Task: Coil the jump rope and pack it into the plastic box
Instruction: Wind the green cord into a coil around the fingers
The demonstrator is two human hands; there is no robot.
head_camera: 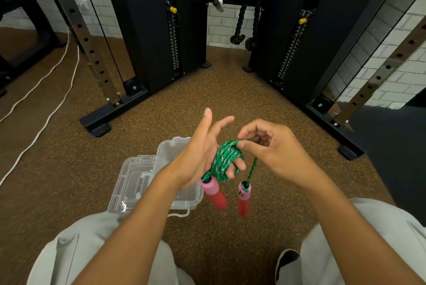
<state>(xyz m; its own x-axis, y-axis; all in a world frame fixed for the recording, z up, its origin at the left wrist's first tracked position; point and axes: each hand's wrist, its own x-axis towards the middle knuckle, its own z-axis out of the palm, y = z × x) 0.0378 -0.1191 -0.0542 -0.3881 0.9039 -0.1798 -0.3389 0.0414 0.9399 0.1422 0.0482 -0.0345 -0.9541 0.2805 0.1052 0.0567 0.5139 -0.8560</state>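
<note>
The green jump rope (224,160) is wound in several turns around the lower fingers of my left hand (202,153), whose thumb and forefinger are spread. My right hand (272,146) pinches the rope at the top of the coil. Two red handles with pink caps hang below: one (213,192) just under my left hand, the other (243,199) on a short free length of rope under my right hand. The clear plastic box (171,153) stands open on the floor below and left of my hands, with its lid (133,181) lying beside it, partly hidden by my left forearm.
I am crouched on brown speckled flooring, knees in light trousers at the bottom corners and a black shoe (287,261) lower right. Black cable-machine columns (147,31) and their base feet stand ahead. A white cord (46,104) trails across the floor at left.
</note>
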